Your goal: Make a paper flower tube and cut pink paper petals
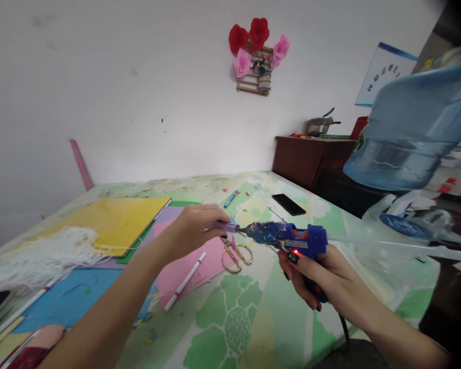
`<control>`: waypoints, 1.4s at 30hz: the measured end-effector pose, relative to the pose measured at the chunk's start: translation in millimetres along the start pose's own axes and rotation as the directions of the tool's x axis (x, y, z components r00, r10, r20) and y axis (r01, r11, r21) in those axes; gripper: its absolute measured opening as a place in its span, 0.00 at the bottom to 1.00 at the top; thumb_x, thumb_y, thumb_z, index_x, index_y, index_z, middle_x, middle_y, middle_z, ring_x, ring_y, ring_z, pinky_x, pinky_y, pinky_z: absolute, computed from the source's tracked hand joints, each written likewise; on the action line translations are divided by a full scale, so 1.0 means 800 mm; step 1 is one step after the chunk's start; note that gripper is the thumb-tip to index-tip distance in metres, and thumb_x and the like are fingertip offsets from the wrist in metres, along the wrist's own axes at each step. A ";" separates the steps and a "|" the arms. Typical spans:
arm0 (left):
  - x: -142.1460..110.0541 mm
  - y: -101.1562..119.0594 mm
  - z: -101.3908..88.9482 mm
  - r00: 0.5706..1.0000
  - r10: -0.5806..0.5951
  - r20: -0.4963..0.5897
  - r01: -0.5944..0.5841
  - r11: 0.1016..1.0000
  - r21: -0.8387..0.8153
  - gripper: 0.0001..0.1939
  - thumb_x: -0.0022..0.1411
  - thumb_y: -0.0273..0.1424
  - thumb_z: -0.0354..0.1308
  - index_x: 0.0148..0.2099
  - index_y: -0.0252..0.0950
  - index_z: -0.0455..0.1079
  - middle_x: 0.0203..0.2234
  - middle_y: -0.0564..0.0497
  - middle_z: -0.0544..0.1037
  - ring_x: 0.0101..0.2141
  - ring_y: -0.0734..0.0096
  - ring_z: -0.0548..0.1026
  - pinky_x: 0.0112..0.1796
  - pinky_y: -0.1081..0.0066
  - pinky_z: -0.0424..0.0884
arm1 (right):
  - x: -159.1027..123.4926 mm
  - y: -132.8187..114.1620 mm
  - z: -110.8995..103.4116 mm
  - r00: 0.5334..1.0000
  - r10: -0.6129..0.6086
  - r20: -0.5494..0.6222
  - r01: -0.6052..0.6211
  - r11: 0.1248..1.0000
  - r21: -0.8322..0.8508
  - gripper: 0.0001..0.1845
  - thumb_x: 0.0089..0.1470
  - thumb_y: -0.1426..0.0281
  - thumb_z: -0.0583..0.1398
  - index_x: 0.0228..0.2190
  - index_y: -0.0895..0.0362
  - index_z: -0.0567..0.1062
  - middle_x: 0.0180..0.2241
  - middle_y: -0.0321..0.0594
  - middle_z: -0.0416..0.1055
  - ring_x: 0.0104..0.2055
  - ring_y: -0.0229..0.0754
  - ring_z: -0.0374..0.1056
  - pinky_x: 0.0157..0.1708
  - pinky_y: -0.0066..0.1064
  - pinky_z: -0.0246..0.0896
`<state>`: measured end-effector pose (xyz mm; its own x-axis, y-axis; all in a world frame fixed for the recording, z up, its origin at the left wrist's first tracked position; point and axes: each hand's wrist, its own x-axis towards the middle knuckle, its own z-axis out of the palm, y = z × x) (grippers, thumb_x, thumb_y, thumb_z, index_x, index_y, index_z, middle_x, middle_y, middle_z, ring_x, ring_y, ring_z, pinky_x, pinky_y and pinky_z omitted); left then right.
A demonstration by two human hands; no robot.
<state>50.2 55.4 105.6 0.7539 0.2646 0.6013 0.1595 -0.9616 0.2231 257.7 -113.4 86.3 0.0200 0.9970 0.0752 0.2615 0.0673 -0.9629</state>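
Note:
My right hand (332, 279) is wrapped round the grip of a blue hot glue gun (271, 233), which has a small red light lit on its side. A long clear glue stick (399, 247) sticks out of the gun's back end. Between the fingers of my left hand (194, 225) is a small piece of rolled light purple paper (232, 227). The gun's nozzle meets the open end of this roll; whether glue is coming out is too small to tell. Just below lie gold-handled scissors (236, 259), their blades partly hidden.
Pink paper (176, 274), a white pen (186, 282), yellow sheets (126, 220), blue sheets (80, 292) and white yarn (61, 251) cover the table's left half. A black phone (289, 204) and a blue tube (231, 199) lie farther back. A water bottle (407, 128) stands at right.

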 end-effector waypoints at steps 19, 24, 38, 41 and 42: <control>0.004 0.008 0.005 0.995 -0.042 -0.095 0.041 0.999 -0.008 0.02 0.57 0.27 0.61 0.35 0.35 0.74 0.27 0.52 0.79 0.28 0.74 0.75 0.30 0.75 0.68 | -0.003 -0.007 0.019 0.991 0.024 -0.135 0.010 0.970 0.243 0.22 0.57 0.52 0.50 0.26 0.58 0.66 0.09 0.32 0.61 0.10 0.31 0.52 0.13 0.23 0.45; 0.004 0.006 0.004 0.994 -0.027 -0.106 0.021 0.998 -0.053 0.03 0.58 0.25 0.60 0.36 0.34 0.74 0.29 0.51 0.79 0.29 0.74 0.75 0.31 0.75 0.68 | -0.007 -0.005 0.016 0.993 0.024 -0.112 0.004 0.969 0.248 0.20 0.57 0.53 0.51 0.26 0.57 0.66 0.09 0.31 0.61 0.11 0.31 0.53 0.14 0.23 0.46; 0.001 0.003 0.001 0.991 0.107 -0.076 -0.105 0.994 0.032 0.07 0.63 0.24 0.53 0.40 0.34 0.72 0.33 0.50 0.79 0.33 0.75 0.75 0.34 0.77 0.68 | -0.012 -0.004 0.012 0.979 -0.062 -0.195 0.048 0.996 -0.075 0.19 0.58 0.56 0.51 0.24 0.58 0.66 0.11 0.32 0.61 0.14 0.32 0.56 0.16 0.25 0.50; -0.001 0.000 -0.002 0.992 0.103 -0.070 -0.100 0.994 0.046 0.08 0.65 0.24 0.51 0.41 0.34 0.72 0.34 0.50 0.79 0.34 0.75 0.76 0.35 0.78 0.69 | -0.018 -0.003 0.006 0.976 -0.101 -0.195 0.084 0.992 -0.096 0.20 0.59 0.55 0.51 0.26 0.58 0.66 0.13 0.33 0.61 0.15 0.32 0.56 0.16 0.25 0.50; -0.002 0.000 -0.003 0.992 0.105 -0.073 -0.101 0.994 0.052 0.09 0.65 0.24 0.51 0.42 0.34 0.72 0.35 0.49 0.79 0.35 0.75 0.76 0.35 0.78 0.69 | -0.019 -0.002 0.004 0.977 -0.107 -0.182 0.090 0.991 -0.098 0.20 0.59 0.55 0.51 0.27 0.58 0.67 0.14 0.33 0.61 0.15 0.32 0.56 0.16 0.25 0.50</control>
<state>47.5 55.3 106.6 0.7177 0.1670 0.6761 0.1154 -0.9859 0.1210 254.0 -128.6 85.9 0.1674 0.9602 0.2237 0.3557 0.1528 -0.9220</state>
